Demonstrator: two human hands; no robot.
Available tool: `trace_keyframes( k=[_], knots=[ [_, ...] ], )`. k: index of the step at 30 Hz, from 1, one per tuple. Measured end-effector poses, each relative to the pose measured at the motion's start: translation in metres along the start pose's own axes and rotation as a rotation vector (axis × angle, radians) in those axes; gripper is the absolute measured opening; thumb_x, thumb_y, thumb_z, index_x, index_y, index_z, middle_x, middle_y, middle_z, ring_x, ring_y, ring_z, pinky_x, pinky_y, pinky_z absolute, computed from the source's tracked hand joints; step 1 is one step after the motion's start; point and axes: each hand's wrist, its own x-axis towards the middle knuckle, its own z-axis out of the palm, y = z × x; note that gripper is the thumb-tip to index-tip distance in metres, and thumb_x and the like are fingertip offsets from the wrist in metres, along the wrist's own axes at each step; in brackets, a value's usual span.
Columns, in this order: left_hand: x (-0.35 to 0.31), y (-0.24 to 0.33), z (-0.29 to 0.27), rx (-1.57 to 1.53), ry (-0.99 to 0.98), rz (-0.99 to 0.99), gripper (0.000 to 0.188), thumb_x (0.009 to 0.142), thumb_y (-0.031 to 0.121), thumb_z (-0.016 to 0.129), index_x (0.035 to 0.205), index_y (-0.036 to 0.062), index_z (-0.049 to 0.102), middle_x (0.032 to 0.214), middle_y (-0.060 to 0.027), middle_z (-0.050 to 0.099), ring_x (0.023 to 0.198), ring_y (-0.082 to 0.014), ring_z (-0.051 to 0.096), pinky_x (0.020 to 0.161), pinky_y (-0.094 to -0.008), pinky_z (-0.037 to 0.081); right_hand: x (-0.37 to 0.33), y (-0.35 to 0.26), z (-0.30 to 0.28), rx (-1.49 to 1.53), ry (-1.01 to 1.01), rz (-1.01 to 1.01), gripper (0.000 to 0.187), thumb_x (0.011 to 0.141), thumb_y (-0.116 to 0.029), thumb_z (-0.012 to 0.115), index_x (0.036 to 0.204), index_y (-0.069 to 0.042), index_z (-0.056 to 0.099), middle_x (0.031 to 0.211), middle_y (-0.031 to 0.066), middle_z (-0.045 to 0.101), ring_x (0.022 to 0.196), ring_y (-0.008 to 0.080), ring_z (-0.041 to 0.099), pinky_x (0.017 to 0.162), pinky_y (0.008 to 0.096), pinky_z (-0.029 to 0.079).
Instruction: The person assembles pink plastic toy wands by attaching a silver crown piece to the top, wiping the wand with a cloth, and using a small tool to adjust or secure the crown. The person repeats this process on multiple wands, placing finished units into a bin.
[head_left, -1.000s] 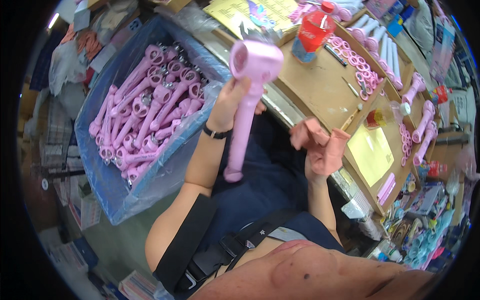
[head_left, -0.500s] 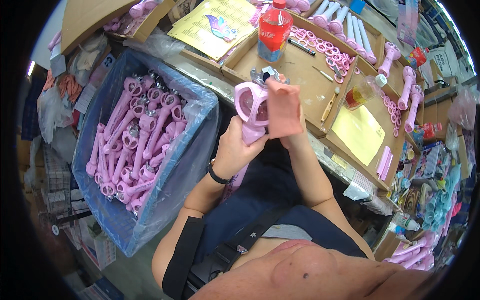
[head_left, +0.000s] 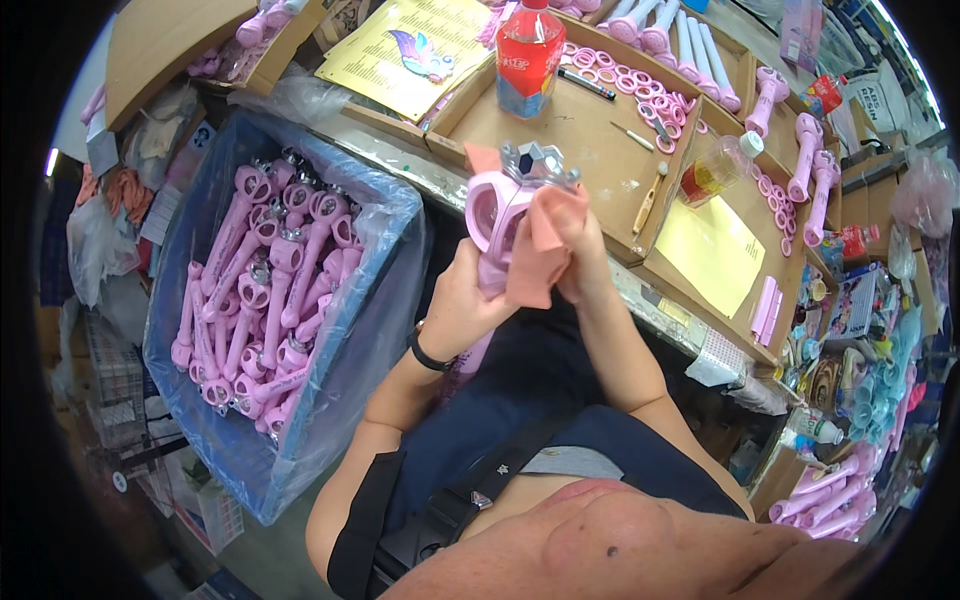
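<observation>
My left hand (head_left: 462,297) is closed around the neck of a pink toy wand (head_left: 486,210), just below its round, open-framed head. A silver crown-shaped piece (head_left: 535,163) tops that head. On the wand's right side, my right hand (head_left: 590,262) grips a salmon-coloured cloth (head_left: 540,262) and presses it against the head. One corner of the cloth pokes out behind the head on the far left. The cloth covers part of my right fingers, and the wand's lower shaft runs down beneath my left forearm.
To my left, a blue crate (head_left: 408,205) lined with clear plastic holds many similar wands. A cardboard tray (head_left: 600,190) on the bench ahead carries a red-capped bottle (head_left: 530,62), pink rings (head_left: 660,105), a brush (head_left: 650,200), a yellow sheet (head_left: 710,255) and a clear bottle (head_left: 716,176).
The cloth hung flat beside the wand's head; now it is bunched and wrapped around it, with a corner behind. My right hand has shifted slightly left. The surroundings sit a little further left in view.
</observation>
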Motion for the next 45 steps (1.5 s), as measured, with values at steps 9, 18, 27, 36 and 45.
trace_keyframes(
  k=[9, 18, 27, 36, 45],
  knots=[
    [0.007, -0.008, 0.001, -1.098, -0.646, -0.374, 0.053, 0.083, 0.012, 0.065, 0.125, -0.0036, 0.036, 0.098, -0.0133, 0.06, 0.078, -0.0183, 0.065, 0.066, -0.0283, 0.054, -0.009, -0.019, -0.011, -0.207, -0.086, -0.263, 0.032, 0.093, -0.016, 0.052, 0.115, 0.008, 0.056, 0.108, 0.0129, 0.062, 0.097, 0.0192, 0.061, 0.086, 0.0314, 0.049],
    [-0.011, 0.027, 0.015, 0.363, 0.024, 0.076, 0.07, 0.066, 0.027, 0.081, 0.115, -0.0044, 0.042, 0.099, -0.0241, 0.057, 0.084, -0.0402, 0.061, 0.07, -0.0416, 0.05, 0.001, -0.013, -0.01, 0.004, -0.155, -0.012, 0.036, 0.092, -0.002, 0.042, 0.127, 0.005, 0.042, 0.12, 0.0077, 0.054, 0.11, 0.0126, 0.05, 0.097, 0.0245, 0.038],
    [0.016, 0.005, -0.001, -0.439, -0.341, -0.243, 0.057, 0.07, 0.017, 0.075, 0.115, -0.0034, 0.045, 0.095, -0.0117, 0.062, 0.08, -0.0243, 0.065, 0.071, -0.0333, 0.051, -0.016, 0.001, 0.002, -1.405, 0.179, -0.53, 0.055, 0.071, -0.009, 0.072, 0.12, 0.0, 0.051, 0.12, 0.0155, 0.051, 0.105, 0.0227, 0.056, 0.089, 0.0284, 0.046],
    [0.014, -0.012, 0.0, -0.959, -0.563, -0.397, 0.045, 0.078, 0.021, 0.067, 0.111, -0.0012, 0.047, 0.08, -0.0067, 0.058, 0.058, -0.0146, 0.061, 0.05, -0.0256, 0.05, -0.026, 0.036, -0.004, -0.785, 0.224, -0.59, 0.048, 0.073, -0.014, 0.065, 0.115, 0.001, 0.047, 0.11, 0.0125, 0.051, 0.098, 0.0213, 0.052, 0.082, 0.0323, 0.042],
    [0.015, -0.022, 0.008, -1.203, -0.775, -0.364, 0.072, 0.072, 0.05, 0.06, 0.108, -0.011, 0.046, 0.064, -0.0162, 0.055, 0.04, -0.021, 0.054, 0.033, -0.0273, 0.042, -0.001, 0.035, -0.015, -0.859, 0.511, -0.32, 0.057, 0.088, -0.025, 0.055, 0.134, -0.002, 0.031, 0.123, 0.0098, 0.041, 0.115, 0.0201, 0.041, 0.098, 0.0277, 0.031]
  ],
)
